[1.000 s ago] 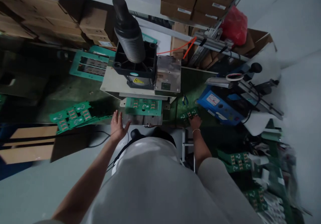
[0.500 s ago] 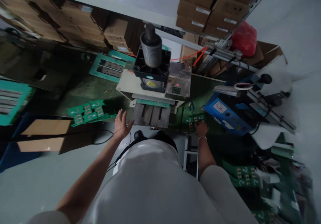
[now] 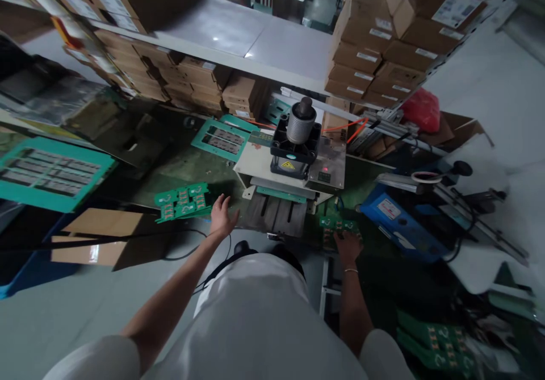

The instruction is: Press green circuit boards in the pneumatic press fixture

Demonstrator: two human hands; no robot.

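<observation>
My left hand (image 3: 222,216) hangs at the bench edge with its fingers spread, holding nothing. It sits between a small stack of green circuit boards (image 3: 183,203) and the grooved metal bed (image 3: 276,214) of a bench press (image 3: 293,147). My right hand (image 3: 349,246) is to the right of that bed, its fingers closed over the near edge of a green circuit board (image 3: 338,224); the fingertips are hard to make out. A teal plate (image 3: 281,193) shows under the press head.
A blue machine (image 3: 400,221) stands at the right. Teal frames (image 3: 55,172) and an open carton (image 3: 97,226) lie left. Cardboard boxes (image 3: 242,93) line the back below a shelf (image 3: 281,47). More green boards (image 3: 443,343) lie at lower right.
The head view has tilted up and turned left, so the bench appears lower and farther right. My right hand and its board have shifted slightly left toward the press; my left hand stays spread.
</observation>
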